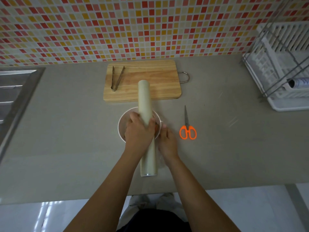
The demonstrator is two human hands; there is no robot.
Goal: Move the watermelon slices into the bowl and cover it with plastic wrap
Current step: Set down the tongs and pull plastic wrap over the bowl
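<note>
Left hand: the left hand was wrapped over the plastic wrap roll, fingers curled around its left side and thumb on its right, holding it above the bowl.
Right hand: the right hand sat just right of the roll with its fingers drawn together, pinching a loose edge of clear film beside the bowl's right rim.
Plastic wrap roll: a long pale tube, lying lengthwise from the near edge of the countertop toward the back; its far end overlapped the cutting board, its near end showed a shiny core.
Bowl: the white bowl stood on the grey countertop, about midway between the back and near edges, mostly hidden under the hand and roll.
Watermelon slices: only a reddish tint showed inside the bowl; the pieces could not be made out.
Cutting board: the wooden cutting board lay near the back edge, bare of fruit, its metal loop handle pointing right.
Tongs: metal tongs rested on the board's left part.
Scissors: orange-handled scissors lay on the countertop right of the bowl, blades pointing to the back edge.
Dish rack: a white dish rack filled the back right corner.
Sink: a steel sink sat at the left edge.
</note>
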